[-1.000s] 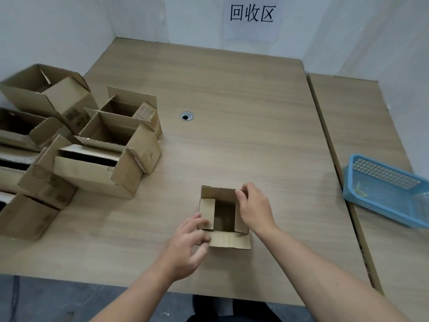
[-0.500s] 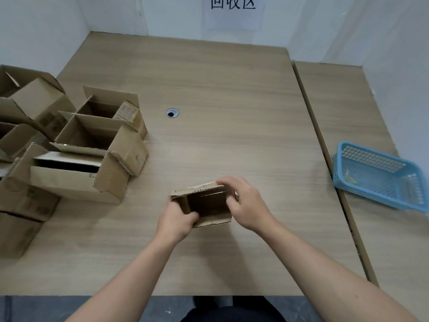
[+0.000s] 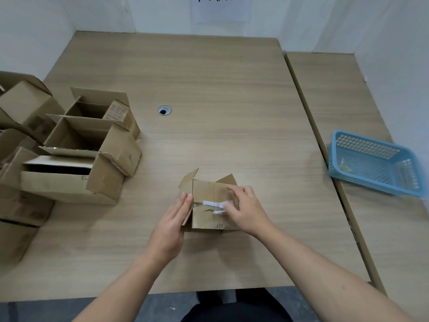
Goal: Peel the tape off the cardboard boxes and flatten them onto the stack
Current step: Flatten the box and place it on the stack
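I have the small box (image 3: 205, 194) on the table (image 3: 232, 89), lying nearer me than the grommet hole (image 3: 164, 110) and a little to its right, with a closed face turned up and loose flaps standing at its far side. A torn, whitish strip of tape (image 3: 212, 203) runs across that face. My left hand (image 3: 171, 225) is spread, fingers straight and pressed flat against the box's left side and flap. It steadies rather than grips. My right hand (image 3: 247, 211) lies over the right part of the face, fingers curled, with the thumb tip (image 3: 226, 206) at the right end of the tape; whether a tape edge is actually nipped I cannot tell. I judge the box to be light, thin corrugated board that would skid or cave in under a hard pull, so I would hold it by the walls near a corner and lift the tape from its frayed end, pulling low and along the seam. The tape looks brittle and may shred into pieces. Open boxes (image 3: 92, 147) wait well to the left of the hole, and a blue basket (image 3: 364, 146) stands far to its right.
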